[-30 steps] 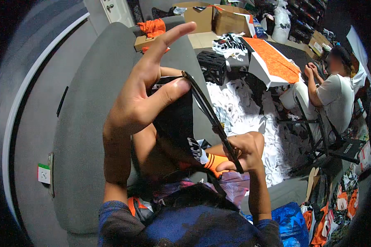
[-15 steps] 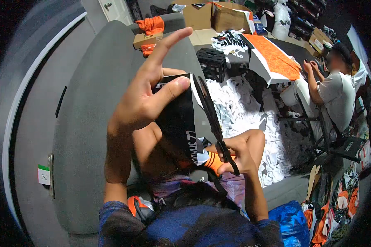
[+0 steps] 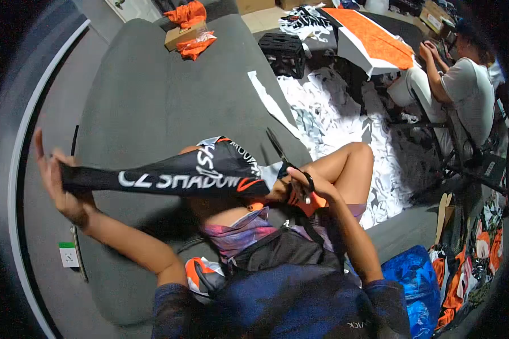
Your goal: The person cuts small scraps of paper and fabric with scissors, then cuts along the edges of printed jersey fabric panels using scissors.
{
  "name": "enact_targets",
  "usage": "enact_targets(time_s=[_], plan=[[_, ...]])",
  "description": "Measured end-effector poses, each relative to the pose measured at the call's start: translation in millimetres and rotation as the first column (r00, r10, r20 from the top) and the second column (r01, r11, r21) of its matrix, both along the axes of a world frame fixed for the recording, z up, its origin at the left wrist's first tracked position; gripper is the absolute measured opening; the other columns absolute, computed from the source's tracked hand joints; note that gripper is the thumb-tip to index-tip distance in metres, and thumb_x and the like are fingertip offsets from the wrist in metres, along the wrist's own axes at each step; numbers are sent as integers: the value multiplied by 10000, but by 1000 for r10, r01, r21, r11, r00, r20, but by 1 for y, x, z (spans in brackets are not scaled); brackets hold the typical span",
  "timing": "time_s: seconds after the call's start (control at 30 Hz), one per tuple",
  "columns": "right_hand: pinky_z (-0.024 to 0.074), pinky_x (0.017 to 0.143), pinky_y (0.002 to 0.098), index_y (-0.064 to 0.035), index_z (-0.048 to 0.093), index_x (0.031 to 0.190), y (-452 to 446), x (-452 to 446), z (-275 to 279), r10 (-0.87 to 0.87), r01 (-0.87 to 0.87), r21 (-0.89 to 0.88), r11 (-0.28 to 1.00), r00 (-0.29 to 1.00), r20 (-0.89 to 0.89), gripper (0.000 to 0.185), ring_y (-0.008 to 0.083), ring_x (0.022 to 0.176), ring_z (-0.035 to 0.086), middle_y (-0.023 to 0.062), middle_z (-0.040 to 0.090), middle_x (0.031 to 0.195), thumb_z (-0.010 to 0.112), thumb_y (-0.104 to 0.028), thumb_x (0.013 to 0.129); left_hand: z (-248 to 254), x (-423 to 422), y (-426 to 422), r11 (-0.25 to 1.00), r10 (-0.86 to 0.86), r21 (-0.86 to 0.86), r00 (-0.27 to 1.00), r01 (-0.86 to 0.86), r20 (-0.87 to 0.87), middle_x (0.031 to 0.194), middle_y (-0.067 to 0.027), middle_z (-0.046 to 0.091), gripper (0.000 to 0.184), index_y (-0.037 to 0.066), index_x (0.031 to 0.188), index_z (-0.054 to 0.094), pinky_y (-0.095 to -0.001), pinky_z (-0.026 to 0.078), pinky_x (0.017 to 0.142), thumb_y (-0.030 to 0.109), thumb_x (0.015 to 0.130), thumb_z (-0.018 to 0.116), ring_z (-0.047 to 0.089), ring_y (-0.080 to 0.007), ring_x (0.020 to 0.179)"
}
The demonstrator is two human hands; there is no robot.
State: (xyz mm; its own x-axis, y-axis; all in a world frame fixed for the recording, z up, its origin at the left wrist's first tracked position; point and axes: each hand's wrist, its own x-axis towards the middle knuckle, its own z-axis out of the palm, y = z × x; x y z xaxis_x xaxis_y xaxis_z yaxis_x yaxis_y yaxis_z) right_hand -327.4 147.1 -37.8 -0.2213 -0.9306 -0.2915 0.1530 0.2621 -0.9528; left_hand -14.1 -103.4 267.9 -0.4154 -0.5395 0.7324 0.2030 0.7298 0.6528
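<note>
My left hand (image 3: pixel 68 186) is at the far left, gripping the end of a black fabric piece (image 3: pixel 152 182) with white lettering and orange marks. The fabric stretches across to my lap, where its wider end lies over my legs. My right hand (image 3: pixel 316 186) is closed around the handles of black scissors (image 3: pixel 276 144), their blades pointing up and away from me. Orange fabric (image 3: pixel 310 204) with black marks shows under my right hand; I cannot tell whether that hand also grips it. A white strip (image 3: pixel 268 101) lies along the grey couch's edge.
I sit on a grey couch (image 3: pixel 169 101). White scraps (image 3: pixel 333 130) cover the floor ahead, near a black crate (image 3: pixel 283 53). Another person (image 3: pixel 469 90) sits at right by a table with orange fabric (image 3: pixel 373 37). A blue bag (image 3: pixel 410 288) stands at lower right.
My left hand has swung down and left, drawing the black fabric out sideways. The scissors have moved away from the fabric's upper edge. A white strip now shows on the couch. The view has shifted.
</note>
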Motion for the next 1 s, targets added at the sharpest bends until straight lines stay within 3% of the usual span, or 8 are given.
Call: enact_targets(time_s=[0.17, 0.37, 0.5, 0.63, 0.67, 0.7, 0.8, 1.0], plan=[[319, 337, 286, -13, 543, 580, -34, -60, -19, -102, 145, 512, 847, 988, -111, 611, 191, 379, 465, 118, 530, 517, 441, -517, 909, -7, 18, -13, 941, 334, 121, 926, -317, -174, 814, -25, 514, 440, 25, 1337, 398, -190, 395, 581, 145, 920, 468, 450, -57, 637], [343, 362, 281, -122, 408, 569, 0, -88, -29, -605, 598, 139, 789, 721, 337, 521, 127, 375, 405, -10, 402, 490, 563, -528, 856, -67, 10, -40, 834, 535, 13, 815, -551, 220, 878, -21, 524, 370, 39, 1287, 463, -243, 425, 735, 120, 927, 495, 486, -105, 781], [324, 369, 252, -162, 342, 587, 30, -74, -62, -620, 626, 249, 739, 488, 614, 503, 106, 391, 359, -42, 331, 506, 571, -521, 855, -169, -54, -14, 928, 48, 257, 771, -269, 635, 1156, -90, 494, 530, 87, 1318, 429, -310, 413, 887, 224, 853, 642, 489, -203, 1050], [304, 365, 238, -162, 344, 581, 42, -62, -85, -404, 600, 246, 761, 142, 904, 496, 100, 387, 339, -44, 323, 513, 580, -499, 858, -229, -95, 52, 931, 302, -357, 385, 78, 872, 1327, -134, 438, 618, 93, 1263, 473, -404, 363, 986, 239, 716, 719, 421, -322, 1212], [299, 358, 242, -149, 365, 593, 34, -54, -93, -611, 714, 213, 667, 361, 705, 472, 94, 390, 339, -43, 323, 516, 588, -466, 862, -232, -104, 69, 864, 448, -485, 231, 139, 864, 1354, -136, 422, 634, 84, 1249, 484, -418, 348, 1002, 253, 690, 730, 385, -343, 1251], [293, 351, 247, -136, 385, 605, 30, -55, -99, -781, 803, 157, 576, 483, 396, 448, 89, 394, 338, -43, 323, 518, 597, -433, 865, -234, -107, 75, 853, 437, -491, 272, 177, 857, 1322, -127, 459, 569, 66, 1209, 516, -416, 354, 993, 213, 695, 712, 415, -340, 1223], [326, 355, 264, -81, 496, 750, 26, -53, -81, -552, 678, 149, 720, 429, 715, 405, 117, 401, 386, 6, 425, 545, 606, -457, 852, -265, -93, 20, 931, 24, -204, 506, 303, 862, 1183, -122, 558, 401, 49, 1056, 583, -419, 387, 946, 119, 678, 695, 513, -328, 1116], [389, 396, 269, -88, 481, 603, 33, -49, -49, -688, 757, 38, 652, 569, 450, 524, 129, 407, 457, 15, 448, 495, 639, -550, 792, -232, -137, -104, 932, 361, -249, 758, -265, 543, 1014, -153, 623, 228, -33, 1012, 623, -374, 461, 856, 91, 852, 519, 596, -287, 953]])
